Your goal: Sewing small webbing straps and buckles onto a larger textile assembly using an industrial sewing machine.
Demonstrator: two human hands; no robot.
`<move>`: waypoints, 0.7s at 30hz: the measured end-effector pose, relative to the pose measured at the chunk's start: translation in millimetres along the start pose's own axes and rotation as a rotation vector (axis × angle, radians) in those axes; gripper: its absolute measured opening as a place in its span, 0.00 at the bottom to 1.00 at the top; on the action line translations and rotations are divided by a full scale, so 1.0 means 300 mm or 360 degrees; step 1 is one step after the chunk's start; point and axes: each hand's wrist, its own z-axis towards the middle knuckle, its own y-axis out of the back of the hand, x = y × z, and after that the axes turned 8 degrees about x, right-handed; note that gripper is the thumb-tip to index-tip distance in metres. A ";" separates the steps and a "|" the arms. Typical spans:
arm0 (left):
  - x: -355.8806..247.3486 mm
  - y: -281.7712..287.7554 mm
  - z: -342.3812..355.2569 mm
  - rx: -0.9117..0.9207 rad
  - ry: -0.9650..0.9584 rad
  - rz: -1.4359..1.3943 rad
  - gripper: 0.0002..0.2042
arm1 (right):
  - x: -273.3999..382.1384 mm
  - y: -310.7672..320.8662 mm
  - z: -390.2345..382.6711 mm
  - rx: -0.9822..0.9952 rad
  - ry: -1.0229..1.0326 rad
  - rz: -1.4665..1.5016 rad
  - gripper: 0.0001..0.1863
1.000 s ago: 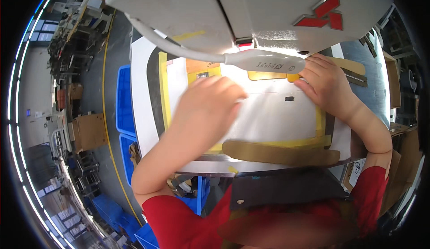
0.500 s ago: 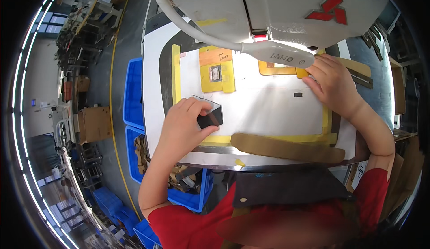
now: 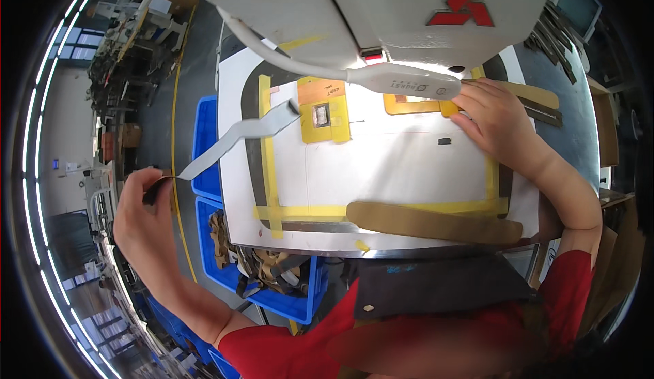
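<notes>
Now, left hand (image 3: pixel 139 219) pinching grey strap (image 3: pixel 235 137) at nine o'clock (taut); right hand (image 3: pixel 497 123) flat, empty, on white board (image 3: pixel 381 168).

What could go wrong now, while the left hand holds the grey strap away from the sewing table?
1. The grey strap hangs in the air from the left hand to the table edge; it might twist or catch there.
2. The right hand rests close under the white machine head, so its fingers may be near the needle area.
</notes>
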 end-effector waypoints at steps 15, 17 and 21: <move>-0.378 -0.497 0.033 0.1213 -0.0671 -0.1624 0.06 | 0.000 -0.011 0.002 0.0001 -0.0011 0.0018 0.15; -0.421 -0.515 0.073 0.1125 -0.0808 -0.1452 0.06 | -0.004 -0.018 -0.004 0.0008 0.0004 -0.0003 0.15; -0.486 -0.574 0.142 0.0867 -0.0888 -0.1329 0.09 | -0.005 -0.024 -0.002 -0.0036 0.0036 -0.0038 0.16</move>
